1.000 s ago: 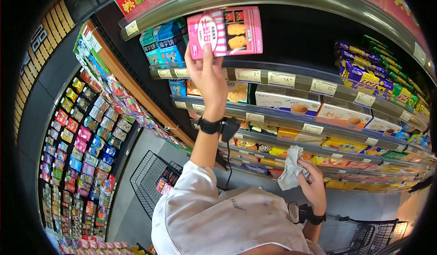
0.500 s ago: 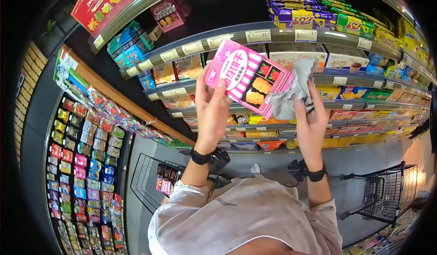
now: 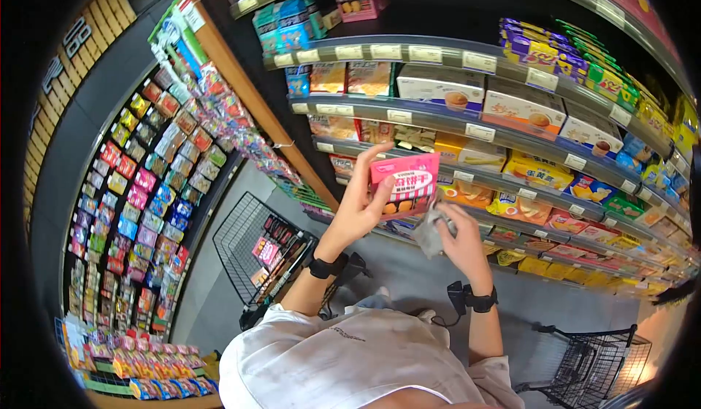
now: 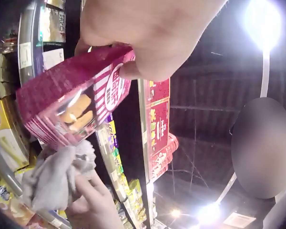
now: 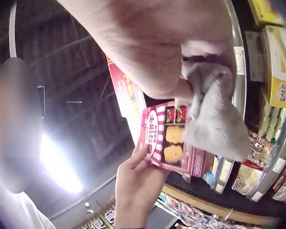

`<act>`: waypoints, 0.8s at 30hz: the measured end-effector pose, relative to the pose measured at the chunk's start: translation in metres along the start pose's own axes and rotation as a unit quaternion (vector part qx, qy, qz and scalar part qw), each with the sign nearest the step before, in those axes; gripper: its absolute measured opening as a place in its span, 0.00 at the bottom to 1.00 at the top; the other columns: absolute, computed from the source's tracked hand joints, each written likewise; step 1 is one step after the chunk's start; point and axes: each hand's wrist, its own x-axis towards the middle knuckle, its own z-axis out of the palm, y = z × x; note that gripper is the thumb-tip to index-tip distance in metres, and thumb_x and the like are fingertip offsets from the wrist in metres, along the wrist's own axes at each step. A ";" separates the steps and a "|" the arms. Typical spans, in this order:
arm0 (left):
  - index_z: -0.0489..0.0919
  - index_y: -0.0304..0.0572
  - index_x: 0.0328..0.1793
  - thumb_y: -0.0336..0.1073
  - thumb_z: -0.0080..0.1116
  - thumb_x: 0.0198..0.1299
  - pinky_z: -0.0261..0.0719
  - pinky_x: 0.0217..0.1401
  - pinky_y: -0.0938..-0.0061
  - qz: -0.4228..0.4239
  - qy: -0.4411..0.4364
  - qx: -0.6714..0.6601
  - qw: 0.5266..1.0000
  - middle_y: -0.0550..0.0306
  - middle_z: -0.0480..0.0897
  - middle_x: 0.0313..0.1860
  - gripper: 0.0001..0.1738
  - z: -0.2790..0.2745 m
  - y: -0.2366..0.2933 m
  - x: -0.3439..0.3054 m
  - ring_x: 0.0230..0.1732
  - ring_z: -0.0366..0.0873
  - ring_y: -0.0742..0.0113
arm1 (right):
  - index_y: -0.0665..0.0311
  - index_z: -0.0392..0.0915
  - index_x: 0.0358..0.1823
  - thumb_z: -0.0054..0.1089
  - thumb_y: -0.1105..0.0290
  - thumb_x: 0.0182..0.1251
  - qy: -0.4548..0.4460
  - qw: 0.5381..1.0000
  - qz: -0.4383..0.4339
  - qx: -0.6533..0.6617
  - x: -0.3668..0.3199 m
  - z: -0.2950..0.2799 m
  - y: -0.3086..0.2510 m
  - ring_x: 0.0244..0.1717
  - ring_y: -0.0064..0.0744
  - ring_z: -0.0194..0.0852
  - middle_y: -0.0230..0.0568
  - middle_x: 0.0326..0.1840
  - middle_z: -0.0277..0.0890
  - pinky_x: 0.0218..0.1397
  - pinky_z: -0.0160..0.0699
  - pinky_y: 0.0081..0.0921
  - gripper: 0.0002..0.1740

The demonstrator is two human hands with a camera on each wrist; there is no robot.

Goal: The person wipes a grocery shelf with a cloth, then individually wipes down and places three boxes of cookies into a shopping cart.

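My left hand [image 3: 357, 212] grips a pink cookie box [image 3: 406, 179] by its left end, thumb across the front. Striped panels and a window with cookies show on the box front [image 5: 174, 143]. In my right hand [image 3: 466, 247] is a crumpled grey cloth [image 3: 429, 235], pinched between thumb and fingers at the box's lower right corner. The left wrist view shows the cloth [image 4: 57, 179] right at the box's end, below the cookie window. In the right wrist view the cloth [image 5: 214, 114] overlaps the box's edge.
Shelves of boxed and bagged biscuits [image 3: 526, 109] stand ahead. Another pink box [image 3: 358, 0] sits on the upper shelf beside blue bags [image 3: 292, 25]. A black basket cart [image 3: 255, 245] with pink boxes stands at lower left, another cart [image 3: 595, 361] at lower right. Snack racks [image 3: 139, 212] line the left.
The pink box came off the upper shelf edge and down toward my body, its front now tilted. My right hand brought the cloth up to the box, and both have since lowered.
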 end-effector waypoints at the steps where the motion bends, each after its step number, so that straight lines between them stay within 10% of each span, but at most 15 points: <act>1: 0.61 0.39 0.77 0.30 0.55 0.76 0.71 0.66 0.76 0.017 0.005 0.019 1.000 0.56 0.71 0.61 0.27 -0.005 -0.006 -0.006 0.62 0.72 0.73 | 0.74 0.78 0.59 0.59 0.77 0.68 -0.024 1.000 -0.013 -0.015 -0.002 0.011 -0.001 0.57 0.57 0.80 0.61 0.57 0.80 0.64 0.75 0.35 0.19; 8: 0.71 0.34 0.65 0.37 0.59 0.75 0.79 0.49 0.77 -0.038 0.203 0.065 0.976 0.57 0.80 0.47 0.19 -0.076 -0.023 -0.057 0.45 0.78 0.76 | 0.74 0.78 0.60 0.58 0.76 0.71 0.029 0.994 -0.088 0.054 0.016 0.099 -0.051 0.61 0.52 0.80 0.60 0.58 0.80 0.65 0.74 0.35 0.18; 20: 0.74 0.35 0.63 0.43 0.57 0.77 0.79 0.49 0.79 -0.105 0.353 0.090 0.926 0.58 0.81 0.48 0.19 -0.283 -0.059 -0.170 0.45 0.79 0.79 | 0.75 0.77 0.60 0.59 0.78 0.68 -0.335 0.940 -0.022 0.052 0.034 0.292 -0.090 0.59 0.45 0.80 0.53 0.56 0.81 0.65 0.73 0.32 0.19; 24: 0.72 0.36 0.64 0.41 0.56 0.77 0.78 0.53 0.78 -0.145 0.381 -0.184 0.895 0.56 0.80 0.49 0.19 -0.318 -0.077 -0.191 0.49 0.79 0.76 | 0.75 0.79 0.57 0.57 0.79 0.68 -0.213 0.975 -0.009 0.066 0.030 0.334 -0.106 0.54 0.47 0.83 0.54 0.53 0.82 0.61 0.76 0.32 0.17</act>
